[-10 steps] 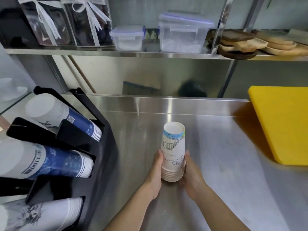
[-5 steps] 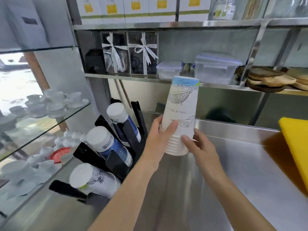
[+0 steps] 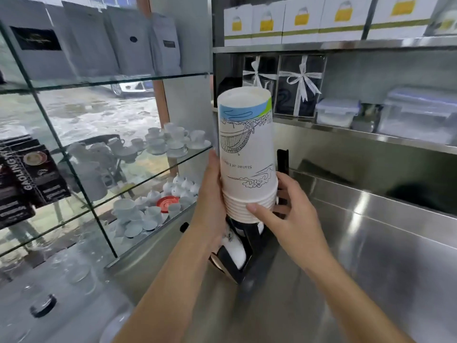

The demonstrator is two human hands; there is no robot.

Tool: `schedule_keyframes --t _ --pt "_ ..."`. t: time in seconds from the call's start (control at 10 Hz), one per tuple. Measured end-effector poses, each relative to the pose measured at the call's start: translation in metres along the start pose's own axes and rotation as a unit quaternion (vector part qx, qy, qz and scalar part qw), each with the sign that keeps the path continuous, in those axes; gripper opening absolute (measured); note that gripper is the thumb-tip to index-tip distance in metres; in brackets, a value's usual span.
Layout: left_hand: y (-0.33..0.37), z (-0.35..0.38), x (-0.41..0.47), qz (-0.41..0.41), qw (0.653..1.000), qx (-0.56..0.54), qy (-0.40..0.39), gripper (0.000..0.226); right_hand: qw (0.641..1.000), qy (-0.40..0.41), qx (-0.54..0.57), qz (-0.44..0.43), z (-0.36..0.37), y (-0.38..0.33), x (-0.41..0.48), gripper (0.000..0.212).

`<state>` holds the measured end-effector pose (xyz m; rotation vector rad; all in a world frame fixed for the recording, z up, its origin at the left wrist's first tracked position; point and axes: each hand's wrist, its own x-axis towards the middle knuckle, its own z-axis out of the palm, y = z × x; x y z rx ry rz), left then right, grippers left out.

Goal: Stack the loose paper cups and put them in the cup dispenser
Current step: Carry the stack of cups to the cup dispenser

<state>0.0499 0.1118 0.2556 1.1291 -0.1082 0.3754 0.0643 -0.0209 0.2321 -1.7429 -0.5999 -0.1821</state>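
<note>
- The stack of paper cups is upside down, bases up, held in the middle of the view, upright with a slight lean. Its nested rims show as rings at the lower end.
- The left hand lies along the stack's 9 o'clock side, palm flat against the cup wall. Its fingers wrap round the far side and are hidden, so their spread cannot be told.
- The right hand grips the rims from 4 o'clock. The thumb presses across the front of the rings; the other fingers curl behind the stack, slightly parted.
- The black dispenser sits directly below the stack at 6 o'clock, on the steel counter. A white cup end shows in one of its slots. Whether the stack touches the dispenser cannot be told.
- At 9 o'clock, glass shelves carry white teacups and saucers, with grey bags on the level above.
- At 1 o'clock, a steel shelf holds white boxes with yellow marks. Beneath it, at 2 o'clock, stand ribboned packs and clear lidded tubs.
</note>
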Motion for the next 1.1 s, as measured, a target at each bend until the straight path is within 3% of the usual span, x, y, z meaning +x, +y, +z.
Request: schedule_keyframes --t 0.2,0.4,0.6,0.8,0.9,1.1 --pt "0.009 -0.047 -0.008 -0.01 0.998 -0.023 0.059 0.05 0.999 -0.045 0.001 0.004 0.046 0.004 -0.003 0.058" --pt "-0.007 -0.076 -0.002 -0.03 0.996 -0.012 0.088 0.056 0.997 -0.068 -0.034 0.022 0.066 0.016 -0.002 0.059" --pt "-0.022 -0.089 0.005 -0.067 0.994 0.019 0.081 0.045 0.992 -0.087 -0.079 0.042 0.077 0.028 0.007 0.072" --pt "-0.04 -0.094 0.006 -0.098 0.963 0.237 0.082 0.016 0.981 -0.114 -0.153 0.012 0.091 0.04 0.014 0.054" --pt "-0.038 -0.095 0.007 -0.092 0.954 0.274 0.075 0.023 0.977 -0.112 -0.181 -0.005 0.09 0.039 0.013 0.055" --pt "-0.032 -0.093 0.019 -0.115 0.93 0.346 0.046 0.015 0.976 -0.132 -0.173 0.009 0.079 0.037 0.015 0.06"
